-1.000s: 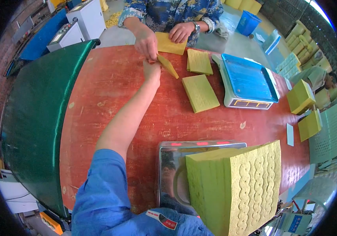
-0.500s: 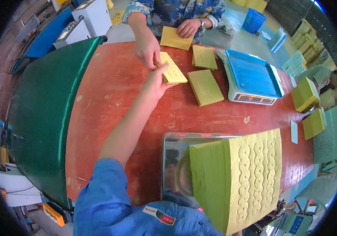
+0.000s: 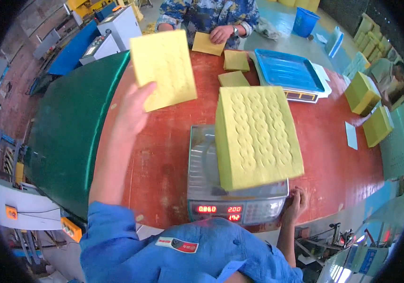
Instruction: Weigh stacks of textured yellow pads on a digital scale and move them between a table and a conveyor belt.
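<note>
My left hand (image 3: 133,106) is raised over the left of the red table, gripping a thin pad of yellow embossed paper (image 3: 164,70) by its lower left edge. The thumb lies across its face. In front of me, a tall stack of yellow embossed paper (image 3: 261,134) stands on a silver digital scale (image 3: 202,174) with a lit red display. My right hand (image 3: 296,203) is beside the scale's right front corner, its fingers curled in; no object shows in them.
Across the red table (image 3: 164,174), a person in camouflage (image 3: 211,19) rests a hand on yellow sheets (image 3: 208,44). Smaller paper piles (image 3: 236,61) lie by a blue-trayed scale (image 3: 289,70). Two yellow blocks (image 3: 362,94) stand at right. A green curved sheet (image 3: 65,132) borders the left.
My left hand has drawn the paper pad away from the other person's hand, up and left towards me. The view has shifted, so the near scale's display and my right hand now show.
</note>
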### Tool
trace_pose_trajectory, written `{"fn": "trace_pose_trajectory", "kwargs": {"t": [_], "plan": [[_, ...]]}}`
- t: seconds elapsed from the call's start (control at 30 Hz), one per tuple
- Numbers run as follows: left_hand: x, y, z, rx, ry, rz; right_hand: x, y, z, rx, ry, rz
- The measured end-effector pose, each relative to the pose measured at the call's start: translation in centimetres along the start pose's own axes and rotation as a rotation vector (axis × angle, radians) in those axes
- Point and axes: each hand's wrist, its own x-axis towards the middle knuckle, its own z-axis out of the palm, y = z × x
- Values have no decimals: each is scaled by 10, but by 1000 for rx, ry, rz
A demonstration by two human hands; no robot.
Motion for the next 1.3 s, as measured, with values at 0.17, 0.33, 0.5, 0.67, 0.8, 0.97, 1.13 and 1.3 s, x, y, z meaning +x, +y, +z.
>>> {"fn": "trace_pose_trajectory", "kwargs": {"t": [0.17,0.33,0.5,0.67,0.8,0.97,1.13,1.3], "plan": [[-130,92,40,160,152,122,26,-13,-36,285,-15,122],[-248,107,71,725,-566,-74,10,-156,-30,335,-367,-330],[-266,58,160,1151,-935,-177,-9,-258,-17,16,-1096,-1079],[-266,59,206,1232,-1043,-105,-21,-246,-23,-219,-1210,-1154],[-260,69,200,1195,-933,-12,-6,-238,-30,-235,-1176,-1068],[-260,43,180,56,-241,-95,13,-258,-13,-74,-837,-612],[-243,56,186,150,-285,-36,28,-275,60,178,-675,-404],[-175,70,170,178,-178,29,41,-278,126,186,-703,-357]]}}
